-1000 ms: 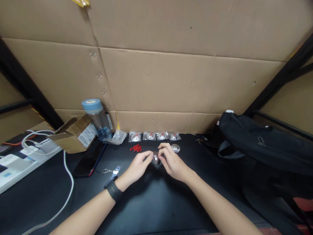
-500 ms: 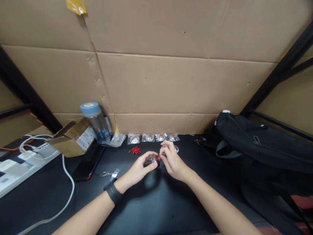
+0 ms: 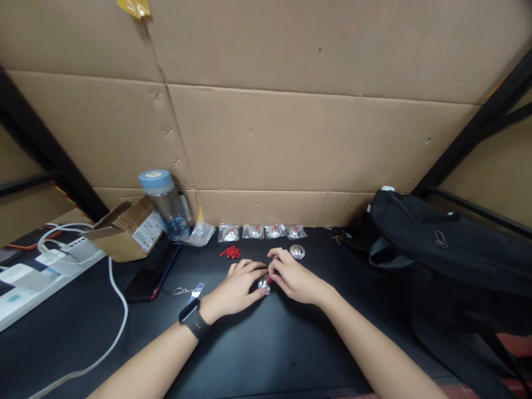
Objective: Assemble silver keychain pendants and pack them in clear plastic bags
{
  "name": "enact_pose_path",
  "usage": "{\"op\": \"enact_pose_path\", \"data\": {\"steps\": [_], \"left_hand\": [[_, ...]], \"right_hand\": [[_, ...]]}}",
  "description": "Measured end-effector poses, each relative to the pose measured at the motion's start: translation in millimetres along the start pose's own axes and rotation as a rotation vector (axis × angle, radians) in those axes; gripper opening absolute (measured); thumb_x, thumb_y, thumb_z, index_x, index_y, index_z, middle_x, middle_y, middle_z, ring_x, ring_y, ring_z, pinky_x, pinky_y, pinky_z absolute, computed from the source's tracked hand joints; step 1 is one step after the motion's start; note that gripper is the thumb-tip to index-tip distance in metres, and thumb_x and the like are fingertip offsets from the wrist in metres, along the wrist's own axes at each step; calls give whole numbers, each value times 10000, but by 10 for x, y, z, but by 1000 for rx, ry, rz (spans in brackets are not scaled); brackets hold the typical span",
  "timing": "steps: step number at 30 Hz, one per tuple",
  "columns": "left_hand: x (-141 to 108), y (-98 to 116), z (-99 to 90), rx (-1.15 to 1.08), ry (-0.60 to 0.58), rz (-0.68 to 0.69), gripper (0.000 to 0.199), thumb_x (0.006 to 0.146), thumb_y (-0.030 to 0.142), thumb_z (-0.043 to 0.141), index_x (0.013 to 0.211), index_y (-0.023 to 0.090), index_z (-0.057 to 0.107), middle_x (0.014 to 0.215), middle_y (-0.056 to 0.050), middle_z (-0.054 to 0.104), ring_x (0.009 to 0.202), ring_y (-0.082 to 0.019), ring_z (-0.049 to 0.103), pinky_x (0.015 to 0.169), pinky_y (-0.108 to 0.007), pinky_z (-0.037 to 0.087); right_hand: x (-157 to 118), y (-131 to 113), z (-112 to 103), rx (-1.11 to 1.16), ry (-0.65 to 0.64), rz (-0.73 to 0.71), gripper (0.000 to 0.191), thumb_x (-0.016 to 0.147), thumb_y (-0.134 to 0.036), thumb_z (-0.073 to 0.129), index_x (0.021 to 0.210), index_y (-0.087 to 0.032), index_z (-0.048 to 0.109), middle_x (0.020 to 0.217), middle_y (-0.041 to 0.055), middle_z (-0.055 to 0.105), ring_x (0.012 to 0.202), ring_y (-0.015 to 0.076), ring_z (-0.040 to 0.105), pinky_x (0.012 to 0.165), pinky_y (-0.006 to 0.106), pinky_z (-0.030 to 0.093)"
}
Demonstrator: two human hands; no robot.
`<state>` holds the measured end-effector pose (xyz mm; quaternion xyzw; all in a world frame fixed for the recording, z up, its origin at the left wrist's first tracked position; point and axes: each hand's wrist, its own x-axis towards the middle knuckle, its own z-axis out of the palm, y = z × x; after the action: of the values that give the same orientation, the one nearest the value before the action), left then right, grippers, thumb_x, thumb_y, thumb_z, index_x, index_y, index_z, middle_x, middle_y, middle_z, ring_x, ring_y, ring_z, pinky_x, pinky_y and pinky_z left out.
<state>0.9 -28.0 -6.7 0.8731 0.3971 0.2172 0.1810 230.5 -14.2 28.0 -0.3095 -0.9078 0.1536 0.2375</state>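
Observation:
A small shiny silver disc, domed in the middle, lies at the black table top between my two hands. My left hand, with a dark watch on its wrist, grips the disc's edge between thumb and fingers. At the dome, the fingertips of my right hand pinch a short red cord. Part of the disc is covered by fingers. Just beyond my right hand rests another silver disc. A small heap of red cords lies beyond my left hand.
Several bagged discs with red cords line the back edge. At left stand a bottle, an open carton, a phone, a keyring and a white power strip. A black backpack fills the right side.
Both hands have lowered slightly toward the table with the disc, which has turned to show its domed face. The second disc beyond my right hand is now uncovered.

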Motion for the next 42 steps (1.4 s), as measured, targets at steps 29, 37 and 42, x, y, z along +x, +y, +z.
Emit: {"op": "enact_pose_path", "data": {"steps": [29, 37, 42], "left_hand": [[91, -621, -345, 429, 241, -104, 102, 927, 231, 660, 970, 245, 751, 1026, -52, 679, 983, -242, 562, 821, -367, 411], [89, -528, -327, 391, 295, -19, 98, 949, 225, 632, 915, 246, 722, 1069, -42, 675, 1075, -243, 554, 854, -386, 368], [72, -486, -334, 420, 287, -10, 110, 948, 192, 618, 1002, 247, 696, 1171, -53, 668, 1173, -259, 531, 894, -412, 353]], "right_hand": [[-205, 917, -199, -172, 49, 376, 397, 873, -214, 650, 1269, -236, 639, 1223, 90, 708, 1101, 272, 656, 981, 381, 494], [-195, 889, -268, -125, 73, 410, 372, 840, -230, 698, 1210, -248, 665, 1097, 73, 746, 990, 255, 705, 906, 353, 522], [-188, 879, -287, -95, 112, 411, 393, 825, -233, 709, 1214, -265, 667, 1103, 54, 754, 999, 245, 712, 904, 349, 524]]}}
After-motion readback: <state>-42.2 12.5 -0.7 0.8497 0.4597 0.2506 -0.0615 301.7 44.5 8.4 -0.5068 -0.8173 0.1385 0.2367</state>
